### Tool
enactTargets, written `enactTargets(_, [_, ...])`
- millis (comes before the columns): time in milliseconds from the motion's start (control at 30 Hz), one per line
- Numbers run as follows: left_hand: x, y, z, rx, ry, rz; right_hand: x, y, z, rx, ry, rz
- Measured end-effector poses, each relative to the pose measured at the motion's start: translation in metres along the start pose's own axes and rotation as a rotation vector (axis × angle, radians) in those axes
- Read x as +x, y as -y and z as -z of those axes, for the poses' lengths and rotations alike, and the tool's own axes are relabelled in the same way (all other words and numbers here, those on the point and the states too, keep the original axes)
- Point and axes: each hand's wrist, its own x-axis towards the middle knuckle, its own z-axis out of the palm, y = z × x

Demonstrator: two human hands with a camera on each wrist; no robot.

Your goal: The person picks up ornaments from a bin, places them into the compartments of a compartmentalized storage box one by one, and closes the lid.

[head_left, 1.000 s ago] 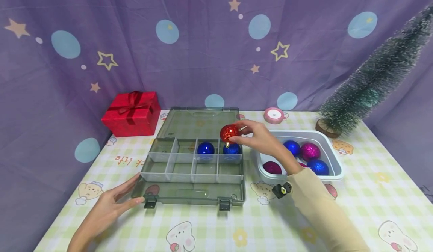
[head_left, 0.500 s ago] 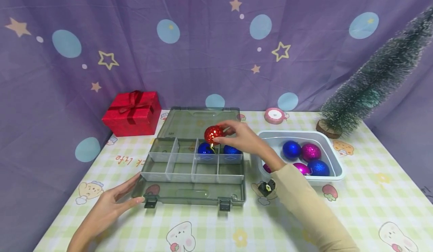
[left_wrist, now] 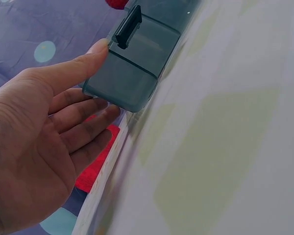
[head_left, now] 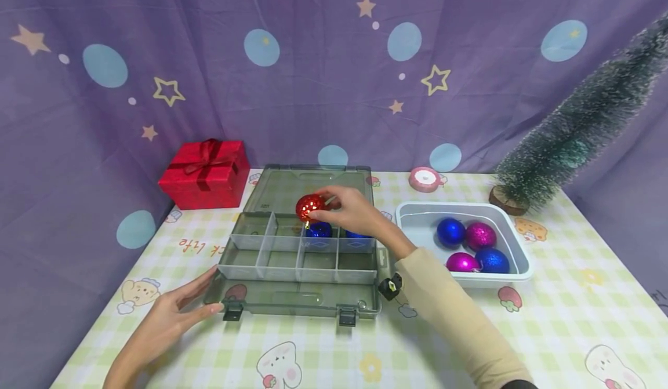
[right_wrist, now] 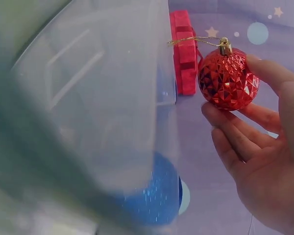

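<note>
Above the back row of a translucent grey plastic compartment box [head_left: 292, 291], a shiny red faceted ball [head_left: 310, 207] is pinched in the right hand [head_left: 351, 210], near a blue ball [head_left: 319, 232] in its compartment. The left hand [head_left: 168, 315], fingers spread, touches the box's front-left corner. Rightward, a white plastic tub [head_left: 420, 231] holds blue and magenta balls [head_left: 480, 236].

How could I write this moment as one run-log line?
right hand: pinches red ball over divided box; left hand: touches box corner; box: two blue balls; visible in white tray: two pink balls, two more blue
</note>
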Motion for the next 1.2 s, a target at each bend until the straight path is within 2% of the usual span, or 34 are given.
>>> enactTargets(533, [-0.001,-0.001,0.0,0.024,-0.006,0.0,0.024,0.011,-0.02,-0.068,0.071,-0.054])
enactTargets(967, [0.0,-0.001,-0.001,0.003,-0.002,0.002,0.026,0.014,-0.021,-0.127,0.077,-0.067])
enactTargets(1200, [0.0,0.0,-0.002,0.014,0.002,0.013,0.02,0.014,-0.017,-0.088,0.1,-0.089])
